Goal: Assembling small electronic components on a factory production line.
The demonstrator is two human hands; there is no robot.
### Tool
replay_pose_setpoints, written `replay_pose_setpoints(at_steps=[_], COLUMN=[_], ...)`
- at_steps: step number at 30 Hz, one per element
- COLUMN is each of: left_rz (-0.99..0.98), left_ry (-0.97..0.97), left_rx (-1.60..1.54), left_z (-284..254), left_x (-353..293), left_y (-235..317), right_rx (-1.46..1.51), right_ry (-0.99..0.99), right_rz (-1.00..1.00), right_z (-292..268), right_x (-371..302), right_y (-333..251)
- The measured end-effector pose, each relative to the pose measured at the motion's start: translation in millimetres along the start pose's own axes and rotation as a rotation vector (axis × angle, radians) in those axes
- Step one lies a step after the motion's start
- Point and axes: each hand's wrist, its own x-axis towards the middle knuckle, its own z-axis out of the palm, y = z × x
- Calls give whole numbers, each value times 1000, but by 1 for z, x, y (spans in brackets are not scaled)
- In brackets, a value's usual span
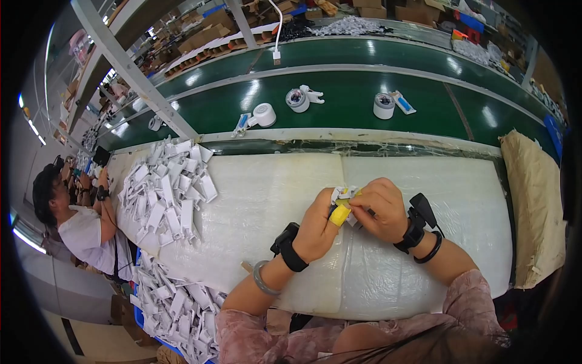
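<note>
Over the middle of the covered bench, my left hand [317,225] is closed around a small white plastic part [343,193], mostly hidden by the fingers. A bright yellow wrap, like tape, is around its thumb [339,215]. My right hand [383,210] meets it from the right, its fingers pinched at the same part; whether they grip the part itself or some small piece on it cannot be made out. To the left lies a big heap of white plastic pieces [167,191], apart from both hands.
More white pieces fill a blue bin [140,315] at the lower left. Beyond the bench runs a green conveyor belt [339,91] with round white devices [264,114] and a hanging white cable [277,48]. Brown paper [530,212] drapes the right side. A co-worker [85,224] is at far left.
</note>
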Motion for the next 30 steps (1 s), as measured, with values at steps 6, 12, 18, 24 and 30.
replay_pose_setpoints(at_steps=[6, 12, 18, 24, 30], left_rz=[28, -3, -79, -70, -36], left_ry=[24, 65, 46, 44, 24], left_rx=[28, 81, 12, 18, 0], left_z=[1, 3, 1, 3, 4], left_x=[0, 1, 1, 3, 1], left_y=[0, 10, 9, 8, 5], right_rx=[19, -1, -22, -142, -132], right_ry=[9, 26, 24, 22, 6], right_rz=[5, 22, 0, -73, -122], right_z=[2, 5, 6, 1, 2], right_x=[-1, -3, -4, 3, 1], right_y=[-1, -2, -1, -7, -2])
